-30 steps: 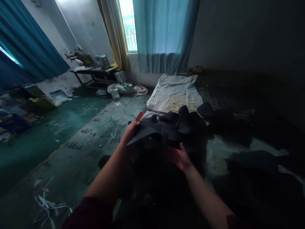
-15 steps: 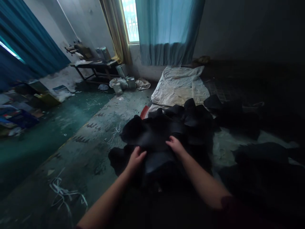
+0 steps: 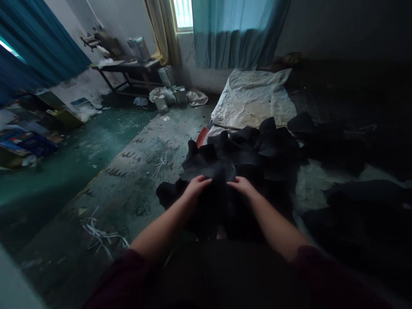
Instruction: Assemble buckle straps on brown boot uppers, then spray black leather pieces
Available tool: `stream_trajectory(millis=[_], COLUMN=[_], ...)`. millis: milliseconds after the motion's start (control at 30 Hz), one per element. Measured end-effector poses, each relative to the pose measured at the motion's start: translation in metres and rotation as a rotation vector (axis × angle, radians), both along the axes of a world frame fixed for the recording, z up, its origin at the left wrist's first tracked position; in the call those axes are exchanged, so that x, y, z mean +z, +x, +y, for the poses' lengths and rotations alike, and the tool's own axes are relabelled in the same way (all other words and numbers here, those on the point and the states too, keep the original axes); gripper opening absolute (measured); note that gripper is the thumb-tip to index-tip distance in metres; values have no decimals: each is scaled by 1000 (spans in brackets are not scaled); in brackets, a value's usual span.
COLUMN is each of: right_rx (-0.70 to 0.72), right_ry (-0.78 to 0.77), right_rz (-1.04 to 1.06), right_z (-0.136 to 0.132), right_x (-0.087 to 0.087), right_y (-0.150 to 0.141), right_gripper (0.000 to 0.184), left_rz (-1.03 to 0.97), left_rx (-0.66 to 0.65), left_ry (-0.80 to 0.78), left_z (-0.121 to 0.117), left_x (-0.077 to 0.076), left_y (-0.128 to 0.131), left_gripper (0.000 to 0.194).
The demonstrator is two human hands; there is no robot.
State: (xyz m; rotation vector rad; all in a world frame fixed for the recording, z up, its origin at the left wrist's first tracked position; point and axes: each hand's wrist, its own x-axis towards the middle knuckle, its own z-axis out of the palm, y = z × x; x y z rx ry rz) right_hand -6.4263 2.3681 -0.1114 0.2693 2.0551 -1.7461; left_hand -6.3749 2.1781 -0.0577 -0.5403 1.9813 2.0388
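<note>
A heap of black cut pieces of leather-like material (image 3: 254, 148) lies on the floor in front of me. My left hand (image 3: 196, 187) and my right hand (image 3: 242, 186) are close together on the near side of the heap. Both have their fingers curled on one black piece (image 3: 214, 171), lifting its near edge. More black pieces (image 3: 360, 201) spread to the right in deep shadow, hard to make out.
A pale sheet (image 3: 254, 98) lies on the floor beyond the heap, below a curtained window (image 3: 236, 32). A low table (image 3: 128, 71) with tins stands at the back left. White strips (image 3: 96, 231) litter the green floor on the left. Clutter (image 3: 22, 141) lines the left wall.
My left hand came back from the heap's far left edge toward me. Both hands drew together on one black piece. The view tilted downward.
</note>
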Motion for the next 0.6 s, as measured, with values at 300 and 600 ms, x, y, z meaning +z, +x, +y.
stream_trajectory(millis=[300,600], right_rx=[-191,243], right_ry=[-279,-258], right_rz=[419,594], right_z=[-36,-72], right_x=[73,151], right_y=[-15,3], right_gripper=[26,23], left_rz=[452,-49], left_rx=[-13,498], left_ry=[-210,318], left_z=[-53,-112], left_x=[103,-7], left_y=[-13,97], left_gripper=[28,35])
